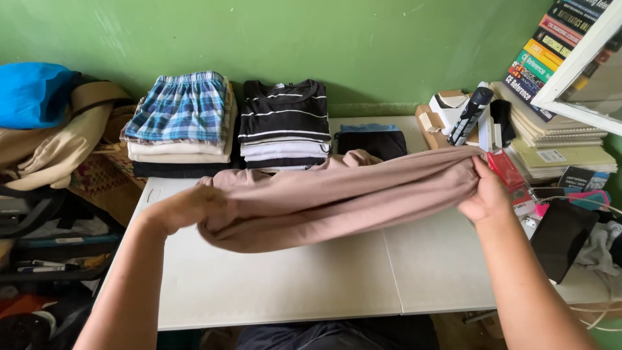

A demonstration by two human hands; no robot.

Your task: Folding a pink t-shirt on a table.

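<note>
Both hands — left hand (188, 206), right hand (486, 194) — grip the tan garment (337, 198), stretched left-to-right.

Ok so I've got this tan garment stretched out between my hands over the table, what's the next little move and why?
Probably lower it flat onto the white table. The tan garment hangs bunched and creased in the air between the left hand and the right hand, and the tabletop under it is bare, with the folded stacks further back by the wall.
</note>
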